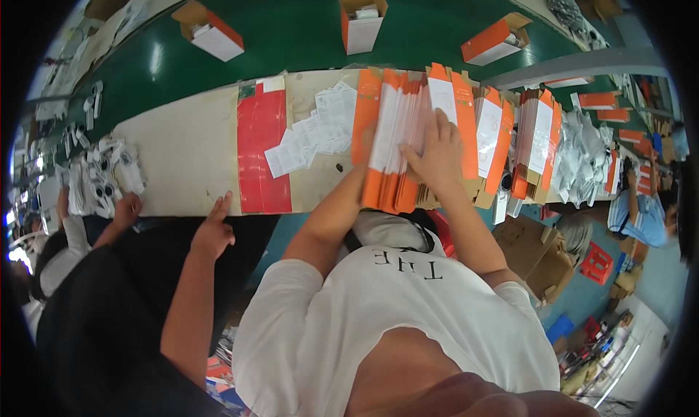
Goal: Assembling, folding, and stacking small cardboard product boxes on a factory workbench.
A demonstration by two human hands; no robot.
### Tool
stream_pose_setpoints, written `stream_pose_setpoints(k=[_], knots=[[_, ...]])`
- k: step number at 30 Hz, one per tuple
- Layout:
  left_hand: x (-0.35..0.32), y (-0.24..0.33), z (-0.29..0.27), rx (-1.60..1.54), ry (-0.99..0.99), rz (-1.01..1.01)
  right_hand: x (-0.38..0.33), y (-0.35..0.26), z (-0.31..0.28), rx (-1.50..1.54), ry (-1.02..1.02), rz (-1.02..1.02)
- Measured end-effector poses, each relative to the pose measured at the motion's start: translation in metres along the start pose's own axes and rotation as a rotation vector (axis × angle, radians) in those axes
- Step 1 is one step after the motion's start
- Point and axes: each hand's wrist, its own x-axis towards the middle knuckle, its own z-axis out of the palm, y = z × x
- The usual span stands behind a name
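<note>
In front of me on the worktable stands a stack of flattened orange-and-white cartons, packed on edge. My left hand is at the left side of this stack, its fingers hidden behind the cardboard. From the right, my right hand lies over the cartons, fingers stretched out and thumb apart, touching their upper edges. Just beyond it, to the right, lean more flattened cartons in bundles. Left of the stack, printed paper sheets are spread in an overlapping row.
Across the green conveyor belt stand several opened cartons. A red strip crosses the table. At left, a co-worker's hand touches the table edge, near white devices. Clear plastic bags lie at right; a brown carton is below.
</note>
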Motion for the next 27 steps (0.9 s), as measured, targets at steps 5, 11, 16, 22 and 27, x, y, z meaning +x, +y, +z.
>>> stream_pose_setpoints(k=[5,11,16,22,27], knots=[[-0.011,0.021,-0.024,-0.111,0.023,-0.030,-0.006,0.024,0.014,0.263,0.031,-0.128],[-0.010,0.026,-0.021,0.696,0.223,-0.113,-0.015,0.043,0.014,0.068,0.028,-0.273],[-0.012,0.001,-0.039,0.415,0.286,0.010,-0.014,0.034,0.019,0.287,0.023,-0.203],[0.002,0.003,-0.004,1.206,0.723,0.265,-0.007,0.046,0.015,0.750,0.012,-0.142],[-0.012,-0.004,0.010,1.829,0.792,0.677,-0.013,0.073,0.016,1.197,0.126,0.283]])
